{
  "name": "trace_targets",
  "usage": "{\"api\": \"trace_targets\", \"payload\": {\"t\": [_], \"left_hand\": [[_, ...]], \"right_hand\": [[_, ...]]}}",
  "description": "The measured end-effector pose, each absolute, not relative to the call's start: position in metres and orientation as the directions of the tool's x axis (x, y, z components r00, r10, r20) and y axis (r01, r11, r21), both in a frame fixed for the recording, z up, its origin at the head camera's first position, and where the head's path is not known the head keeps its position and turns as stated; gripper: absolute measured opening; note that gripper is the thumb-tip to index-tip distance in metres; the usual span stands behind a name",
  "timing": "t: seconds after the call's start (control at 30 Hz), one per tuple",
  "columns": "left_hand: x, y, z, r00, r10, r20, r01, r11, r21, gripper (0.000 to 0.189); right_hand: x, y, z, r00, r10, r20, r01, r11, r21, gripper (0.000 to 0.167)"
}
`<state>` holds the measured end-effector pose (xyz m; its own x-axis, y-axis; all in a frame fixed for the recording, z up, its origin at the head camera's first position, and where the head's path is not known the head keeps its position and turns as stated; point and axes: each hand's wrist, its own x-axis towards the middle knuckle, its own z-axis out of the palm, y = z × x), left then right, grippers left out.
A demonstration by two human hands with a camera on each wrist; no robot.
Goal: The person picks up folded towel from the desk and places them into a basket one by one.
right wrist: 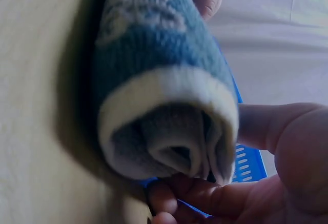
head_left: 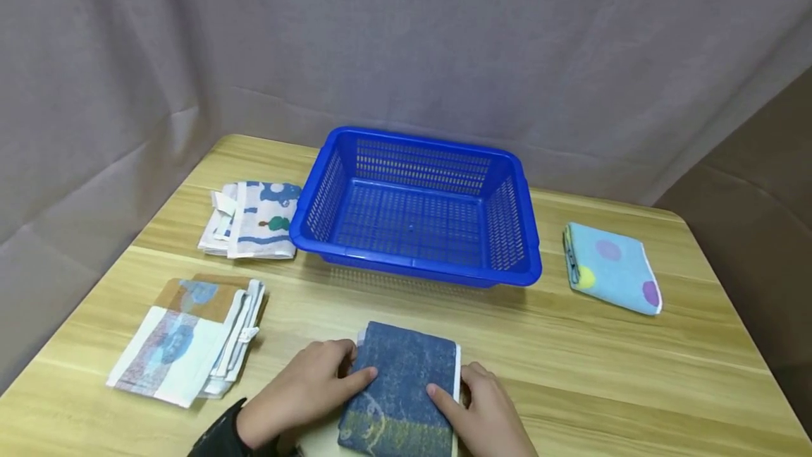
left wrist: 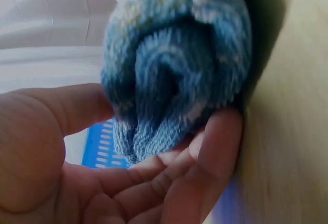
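Note:
A folded dark blue towel [head_left: 406, 379] with a yellowish band lies at the front of the table, between both hands. My left hand [head_left: 311, 383] grips its left side, thumb on top and fingers curled beneath the edge. On the opposite side my right hand [head_left: 485, 411] pinches the white-hemmed edge in the same way. In the left wrist view the rolled-in layers of the towel [left wrist: 174, 80] show between thumb and fingers. The right wrist view shows the pale hem of the towel [right wrist: 169, 85] and its grey inner folds.
Behind the towel stands a blue plastic basket [head_left: 412, 263] with nothing in it. A white patterned folded towel [head_left: 263, 221] touches its left side. A brown and white folded towel [head_left: 184, 337] lies front left, a light blue dotted one [head_left: 612, 266] at right. Grey curtain [head_left: 406, 41] hangs behind.

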<state>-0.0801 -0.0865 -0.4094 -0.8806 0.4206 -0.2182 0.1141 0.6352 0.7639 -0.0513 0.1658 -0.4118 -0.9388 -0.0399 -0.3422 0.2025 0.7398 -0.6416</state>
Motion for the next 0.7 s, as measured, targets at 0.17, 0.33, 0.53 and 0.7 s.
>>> {"api": "trace_targets", "payload": {"t": [0.17, 0.33, 0.53, 0.7], "left_hand": [[-0.083, -0.090, -0.413, -0.865, 0.449, -0.223, 0.090, 0.577, 0.812, 0.041], [-0.086, -0.096, -0.415, -0.793, 0.550, -0.263, -0.009, 0.421, 0.907, 0.036], [-0.089, -0.099, -0.413, -0.730, 0.634, -0.255, -0.101, 0.269, 0.958, 0.039], [-0.089, -0.097, -0.412, -0.731, 0.628, -0.267, -0.119, 0.268, 0.956, 0.042]], "right_hand": [[-0.050, 0.165, -0.412, -0.930, -0.034, -0.366, 0.245, 0.685, -0.686, 0.046], [-0.050, 0.169, -0.413, -0.912, -0.096, -0.399, 0.282, 0.560, -0.779, 0.038], [-0.050, 0.175, -0.416, -0.880, -0.267, -0.392, 0.332, 0.244, -0.911, 0.061], [-0.049, 0.174, -0.418, -0.863, -0.336, -0.377, 0.364, 0.105, -0.926, 0.069]]}}
